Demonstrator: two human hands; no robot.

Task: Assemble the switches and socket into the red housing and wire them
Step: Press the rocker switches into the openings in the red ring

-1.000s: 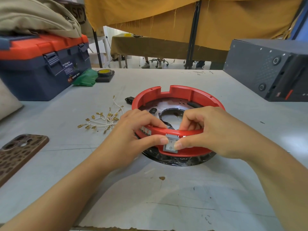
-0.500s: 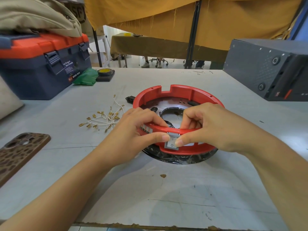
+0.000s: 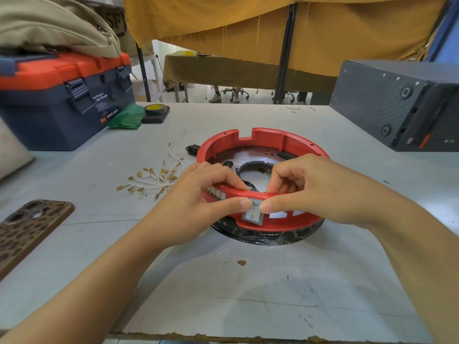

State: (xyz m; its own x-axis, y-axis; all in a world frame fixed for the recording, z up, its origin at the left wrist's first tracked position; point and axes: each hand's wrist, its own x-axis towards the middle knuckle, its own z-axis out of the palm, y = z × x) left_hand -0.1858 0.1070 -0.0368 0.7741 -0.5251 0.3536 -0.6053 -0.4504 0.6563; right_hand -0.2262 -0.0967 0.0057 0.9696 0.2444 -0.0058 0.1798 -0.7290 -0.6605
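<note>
Now both thumbs press a grey rectangular switch into the round red housing.

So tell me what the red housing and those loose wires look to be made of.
Red housing: apparently moulded plastic, with a smooth, slightly glossy rim and crisp cut-out notches. Loose wires: thin white insulation, likely plastic, with shiny gold-coloured metal crimp terminals, possibly brass.

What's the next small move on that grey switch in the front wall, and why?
Probably press the top edge of the grey rocker switch further into its cutout. Both thumbs already sit on that upper edge, the left hand and right hand hooking fingers over the rim of the red housing for counter-pressure. Whether the switch sits flush yet cannot be told. The terminal wires lie untouched, so wiring comes later.
</note>
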